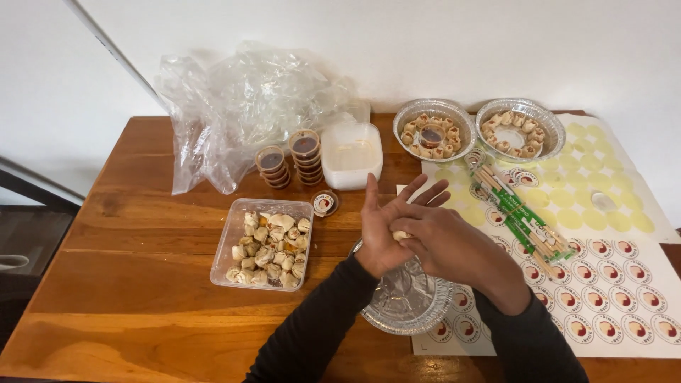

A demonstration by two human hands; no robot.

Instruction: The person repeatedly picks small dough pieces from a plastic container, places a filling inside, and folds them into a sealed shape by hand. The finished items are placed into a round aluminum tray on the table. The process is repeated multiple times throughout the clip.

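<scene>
Head view, left to right.

Wooden tabletop (142, 213): near edge and lower corners cut off by the frame. Crumpled clear plastic bag (241, 106) at back left; contents not readable through the folds.

Clear rectangular tub (262, 243), left of the hands: pale, folded dumplings piled inside. Behind it, two stacks of small lidded sauce cups (291, 159) with dark filling; number per stack unclear. Beside them a white square container (352, 154), inside not visible.

Centre: left hand (386, 230), palm up, fingers spread, not clasping. Right hand (447, 241) lies across it, fingers curled over the palm. One dumpling (401, 234) sits between the two hands; only a small pale edge shows, the rest covered by the right fingers. Whether the right grip pinches it or just presses on it, cannot tell. Both forearms in dark sleeves, cut off at the bottom edge.

Empty round foil tray (408, 301) directly under the hands, mostly hidden by the wrists.

Right: a sleeve of chopsticks (521, 216) in green-and-clear wrappers lies on sheets of round stickers (617, 284), many spots already peeled bare. At back, two foil trays (434, 113) with dumplings ringed round the rim; the left one has a sauce cup in the middle.
</scene>
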